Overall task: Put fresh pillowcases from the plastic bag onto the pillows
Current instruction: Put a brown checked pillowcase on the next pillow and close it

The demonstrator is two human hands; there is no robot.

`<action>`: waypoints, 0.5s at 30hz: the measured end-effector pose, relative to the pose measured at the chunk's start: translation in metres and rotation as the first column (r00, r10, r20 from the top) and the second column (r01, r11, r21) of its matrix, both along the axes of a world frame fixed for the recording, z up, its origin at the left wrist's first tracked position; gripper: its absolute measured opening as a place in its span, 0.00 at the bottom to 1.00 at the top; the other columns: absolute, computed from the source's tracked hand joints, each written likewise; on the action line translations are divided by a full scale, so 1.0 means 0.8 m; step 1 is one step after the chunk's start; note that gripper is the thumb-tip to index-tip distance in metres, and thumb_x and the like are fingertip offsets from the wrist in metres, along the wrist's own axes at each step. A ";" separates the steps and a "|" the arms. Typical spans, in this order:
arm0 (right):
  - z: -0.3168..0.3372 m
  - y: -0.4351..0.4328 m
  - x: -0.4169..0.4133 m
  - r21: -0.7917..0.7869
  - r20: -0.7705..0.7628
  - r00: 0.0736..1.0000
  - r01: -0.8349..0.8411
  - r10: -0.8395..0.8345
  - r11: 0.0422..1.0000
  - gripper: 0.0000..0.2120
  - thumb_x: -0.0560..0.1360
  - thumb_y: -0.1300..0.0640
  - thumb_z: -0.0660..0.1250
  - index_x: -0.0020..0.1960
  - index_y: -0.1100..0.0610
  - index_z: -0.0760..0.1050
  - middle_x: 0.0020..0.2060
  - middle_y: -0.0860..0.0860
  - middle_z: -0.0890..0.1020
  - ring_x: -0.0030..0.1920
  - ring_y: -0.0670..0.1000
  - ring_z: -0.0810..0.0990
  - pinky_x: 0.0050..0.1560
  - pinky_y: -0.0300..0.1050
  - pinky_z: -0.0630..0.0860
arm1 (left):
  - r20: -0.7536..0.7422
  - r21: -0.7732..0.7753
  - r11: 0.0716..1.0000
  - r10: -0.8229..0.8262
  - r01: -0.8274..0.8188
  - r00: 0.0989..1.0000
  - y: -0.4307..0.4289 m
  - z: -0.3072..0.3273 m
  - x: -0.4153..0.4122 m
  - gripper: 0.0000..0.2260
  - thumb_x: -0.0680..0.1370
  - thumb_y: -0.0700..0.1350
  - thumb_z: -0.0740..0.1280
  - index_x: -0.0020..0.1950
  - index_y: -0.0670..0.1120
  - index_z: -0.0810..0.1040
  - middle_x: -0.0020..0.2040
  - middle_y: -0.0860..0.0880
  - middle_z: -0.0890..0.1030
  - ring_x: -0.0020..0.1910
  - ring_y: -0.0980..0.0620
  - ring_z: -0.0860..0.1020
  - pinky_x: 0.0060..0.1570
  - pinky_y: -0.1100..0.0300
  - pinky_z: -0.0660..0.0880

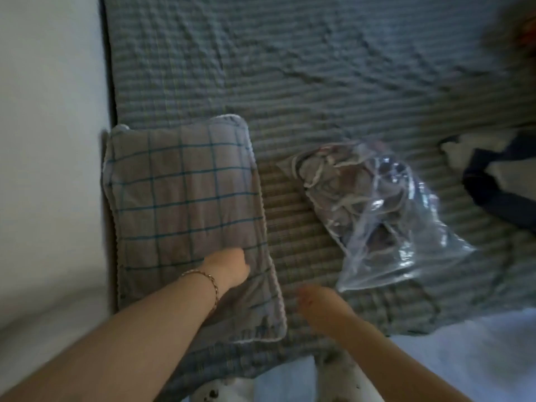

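While left hand (229, 266) grips pillow (185, 192), right hand (317, 304) blurred — plastic bag (385, 216) nearby.

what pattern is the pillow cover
The pillow is grey with a blue grid check; clearest in the head view.

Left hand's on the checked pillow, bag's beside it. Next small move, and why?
Probably reach the right hand to the plastic bag for a fresh case: fabric lies bunched inside, that hand is empty and close, the left hand holds the pillow.

Left hand (229, 265) curled in a fist; right hand (317, 304) blurred, stretched forward.
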State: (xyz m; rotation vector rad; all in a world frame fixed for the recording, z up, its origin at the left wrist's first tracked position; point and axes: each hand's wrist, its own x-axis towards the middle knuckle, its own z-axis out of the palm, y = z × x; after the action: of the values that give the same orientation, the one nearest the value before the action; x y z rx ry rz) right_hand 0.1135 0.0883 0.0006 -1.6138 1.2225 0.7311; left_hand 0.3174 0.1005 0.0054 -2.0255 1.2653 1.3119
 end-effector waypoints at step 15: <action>-0.014 -0.149 -0.330 -0.051 0.054 0.944 0.329 -0.327 0.943 0.12 0.78 0.61 0.54 0.43 0.54 0.75 0.36 0.48 0.76 0.32 0.45 0.71 0.35 0.41 0.70 | 0.259 -0.216 0.901 -0.319 0.377 0.912 -0.125 -0.048 -0.371 0.30 0.79 0.47 0.60 0.76 0.51 0.49 0.72 0.47 0.27 0.72 0.37 0.32 0.69 0.38 0.35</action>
State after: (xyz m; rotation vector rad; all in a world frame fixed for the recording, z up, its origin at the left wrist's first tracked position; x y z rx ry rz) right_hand -0.1501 -0.0307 -0.0109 -1.4160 1.4468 0.4479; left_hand 0.0206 0.0007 -0.0328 -1.9216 1.6713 0.7669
